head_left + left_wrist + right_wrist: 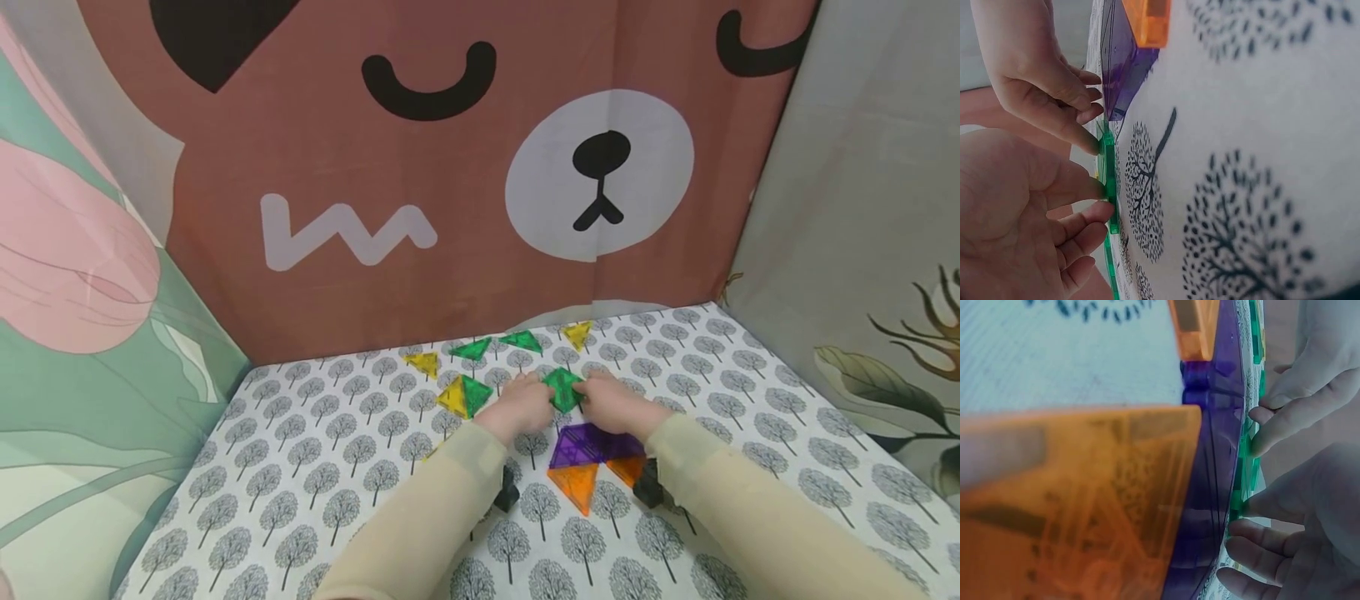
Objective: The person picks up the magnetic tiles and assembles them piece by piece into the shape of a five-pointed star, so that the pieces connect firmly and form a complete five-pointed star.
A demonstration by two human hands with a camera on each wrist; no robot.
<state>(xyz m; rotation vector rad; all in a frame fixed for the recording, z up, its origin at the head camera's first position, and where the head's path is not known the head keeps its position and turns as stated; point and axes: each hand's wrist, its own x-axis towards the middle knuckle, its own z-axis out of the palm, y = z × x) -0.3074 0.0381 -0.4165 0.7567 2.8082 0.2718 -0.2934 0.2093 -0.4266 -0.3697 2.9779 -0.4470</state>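
Green translucent triangle tiles (564, 389), joined in a diamond shape, lie on the cloth between the two hands in the head view. My left hand (525, 402) pinches their left side, thumb on top and a fingertip at the edge (1110, 209). From the right, my right hand (611, 404) holds the other side between thumb and fingers (1250, 547). Just nearer to me lie purple tiles (573, 447), partly hidden by the right hand and wrist. Two orange triangle tiles (576, 483) point toward me from the purple ones' front edge.
Left of the hands, a yellow triangle (453, 397) and a green triangle (476, 393) lie edge to edge. Farther back are loose yellow (577, 335) and green (522, 340) triangles. A tree-print cloth (300, 483) covers the surface; a bear-print curtain (337, 308) hangs behind.
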